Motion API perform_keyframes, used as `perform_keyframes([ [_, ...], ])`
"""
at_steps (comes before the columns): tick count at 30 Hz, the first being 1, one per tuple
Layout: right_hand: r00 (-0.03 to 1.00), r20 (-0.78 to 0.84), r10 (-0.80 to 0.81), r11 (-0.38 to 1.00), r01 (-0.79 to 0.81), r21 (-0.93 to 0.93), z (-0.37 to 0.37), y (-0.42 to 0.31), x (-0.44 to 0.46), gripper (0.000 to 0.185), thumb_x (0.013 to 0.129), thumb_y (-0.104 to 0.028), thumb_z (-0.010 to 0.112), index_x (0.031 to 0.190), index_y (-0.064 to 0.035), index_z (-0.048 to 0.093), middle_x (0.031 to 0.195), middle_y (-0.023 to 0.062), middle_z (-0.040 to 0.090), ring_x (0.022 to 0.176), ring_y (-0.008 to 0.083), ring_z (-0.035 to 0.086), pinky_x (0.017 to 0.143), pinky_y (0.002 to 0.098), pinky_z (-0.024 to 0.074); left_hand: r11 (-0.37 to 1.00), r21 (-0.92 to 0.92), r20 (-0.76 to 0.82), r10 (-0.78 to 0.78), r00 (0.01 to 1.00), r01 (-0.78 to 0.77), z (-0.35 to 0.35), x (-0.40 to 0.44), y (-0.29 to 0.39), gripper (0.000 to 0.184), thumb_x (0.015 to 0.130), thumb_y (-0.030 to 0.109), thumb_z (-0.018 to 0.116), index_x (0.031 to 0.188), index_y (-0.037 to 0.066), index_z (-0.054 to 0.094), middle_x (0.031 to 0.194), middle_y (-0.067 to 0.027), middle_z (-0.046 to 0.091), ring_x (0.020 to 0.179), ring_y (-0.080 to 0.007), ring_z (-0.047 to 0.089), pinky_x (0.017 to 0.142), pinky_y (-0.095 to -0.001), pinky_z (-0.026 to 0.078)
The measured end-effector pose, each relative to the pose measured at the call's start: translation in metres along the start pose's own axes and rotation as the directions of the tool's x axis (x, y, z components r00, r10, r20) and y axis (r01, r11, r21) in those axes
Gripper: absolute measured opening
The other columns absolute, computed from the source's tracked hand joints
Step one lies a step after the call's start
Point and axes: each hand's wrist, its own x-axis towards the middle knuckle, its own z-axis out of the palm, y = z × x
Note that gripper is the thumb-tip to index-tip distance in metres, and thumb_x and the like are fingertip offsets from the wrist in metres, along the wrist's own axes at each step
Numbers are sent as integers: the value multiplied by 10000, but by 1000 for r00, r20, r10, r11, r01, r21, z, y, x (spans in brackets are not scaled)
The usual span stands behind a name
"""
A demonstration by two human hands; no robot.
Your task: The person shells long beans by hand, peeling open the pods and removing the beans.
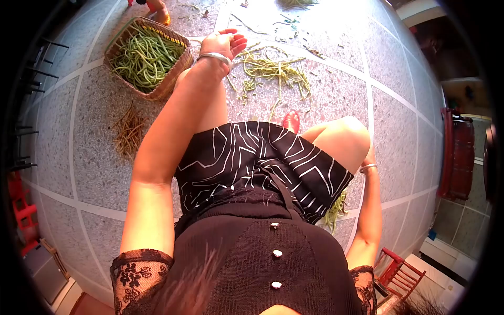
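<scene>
A floor of grey speckled tiles (105,121) spreads around the seated person, its far part washed out by glare; bright red plastic furniture (23,210) stands at the left edge and a reddish wooden chair (401,275) at the lower right.

The left grip (223,44) hangs between a rectangular brown woven basket (178,67) and a loose tangle of long, yellow-green, bean-like strands (278,68) lying on the floor. Its palm faces upward, the fingers slightly bent and apart, with nothing plainly held. The right grip (369,156) is mostly hidden beyond the bare right knee (349,136), so I cannot tell whether it holds anything.

The basket carries a heap of long, slim green beans (144,58). Each looks light, smooth and bendable, likely to snap if folded sharply; a few at a time should come away best when pinched near their middles. The filled basket is probably weighty and wants support at two opposite sides of its rim. The tangled strands look limper and interlaced, so a free end seems a safer hold than the knotted centre. The pile of thin brown, stick-like pieces (129,131) near the basket appears dry, stiff and brittle, better gathered loosely than squeezed.
</scene>
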Motion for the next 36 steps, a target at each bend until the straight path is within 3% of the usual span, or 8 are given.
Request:
perform_keyframes([
  [2,998,61,0,958,-17,285,-1,-10,13,251,775,-96,632,996,18,597,902,66,627,768,106,580,666,221,472,998,69,30,-15,999,12,-3,-1,-1,192,876,45,395,1040,-9,478,833,-114,575,728,-184,581,668,-278,502],
  [9,991,129,41,911,-90,403,6,-50,63,234,845,-171,567,1012,-9,588,884,62,610,759,106,564,637,233,477,989,136,93,-76,993,63,-9,-2,0,180,861,71,432,1009,7,509,764,-65,581,677,-142,559,621,-253,481],
  [15,961,275,35,965,-104,240,2,-90,86,253,858,-239,536,1027,-60,593,906,63,610,767,122,575,609,238,466,976,-31,115,-209,971,214,-13,5,15,176,825,26,446,988,-6,504,731,-68,557,616,-143,522,583,-269,480],
  [21,926,377,-11,997,-21,81,14,-131,118,263,862,-238,521,1043,-59,589,913,53,619,769,112,577,623,230,456,985,117,266,-158,951,131,-3,21,45,194,832,49,453,999,-4,535,769,-55,569,669,-127,533,629,-253,481],
  [25,873,485,-55,998,46,29,52,-141,162,234,868,-218,520,1038,-74,592,893,26,612,741,89,568,598,221,442,958,246,208,-199,958,146,-26,83,38,196,842,65,448,1008,-1,528,808,-66,583,697,-130,552,654,-251,487],
  [27,820,551,-155,970,232,-72,75,-135,191,208,854,-171,540,1006,-40,599,872,41,617,774,107,576,635,245,461,926,333,133,-234,963,179,-49,117,18,204,869,98,436,1034,0,507,841,-68,585,728,-135,564,681,-250,490],
  [34,692,715,-98,854,428,-297,174,-144,276,208,794,-209,557,908,-48,622,830,160,629,758,278,615,681,357,482,808,332,-85,-489,868,487,-123,194,-103,400,648,-168,367,1001,-32,498,874,-120,574,759,-186,577,649,-249,510],
  [36,653,751,-94,828,470,-306,208,-140,307,200,789,-203,545,886,-45,621,824,170,620,755,309,603,674,379,477,767,338,-115,-541,833,545,-137,204,-138,381,648,-178,357,971,-34,500,845,-119,571,705,-178,578,625,-251,511],
])
